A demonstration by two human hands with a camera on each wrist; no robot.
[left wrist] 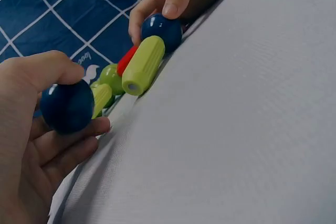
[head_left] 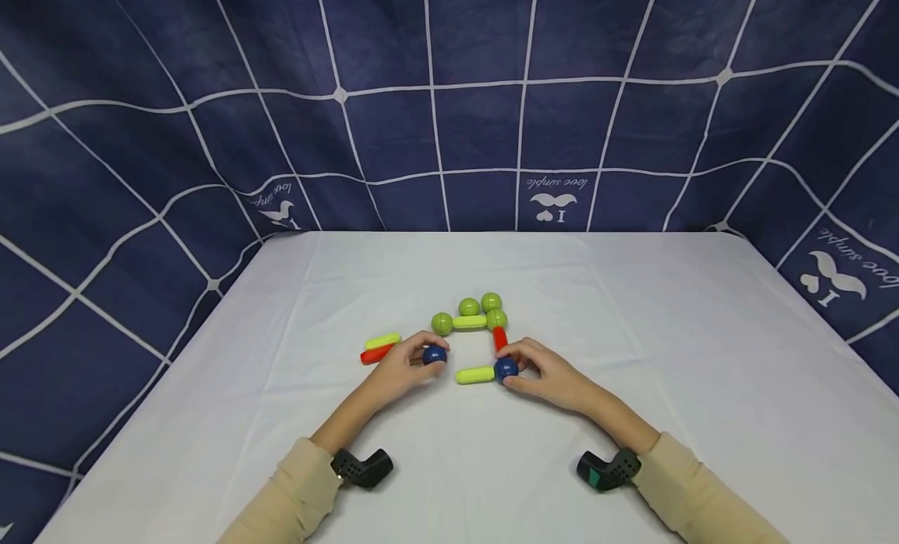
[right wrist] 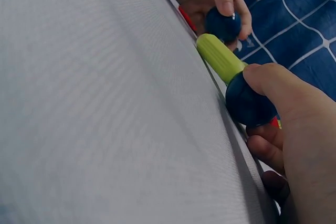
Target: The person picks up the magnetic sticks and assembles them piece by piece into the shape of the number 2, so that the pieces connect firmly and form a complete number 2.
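Thumb and fingers of my left hand (head_left: 402,368) hold a blue ball (head_left: 435,356), which the left wrist view shows gripped between thumb and fingertips. My right hand (head_left: 551,378) pinches another blue ball (head_left: 505,369). From that ball a yellow-green rod (head_left: 475,375) points left, its free end a short gap from the left hand's ball. A red rod (head_left: 499,339) runs from the right ball back to a green ball (head_left: 496,318). There a second yellow-green rod (head_left: 469,322) leads left to another green ball (head_left: 442,323).
Two more green balls, one (head_left: 469,307) behind the far rod and one (head_left: 491,301) behind the corner ball, sit close to the frame. Left of the left hand lie a yellow-green rod (head_left: 382,341) and a red rod (head_left: 377,353), side by side. White cloth (head_left: 702,357) covers the table.
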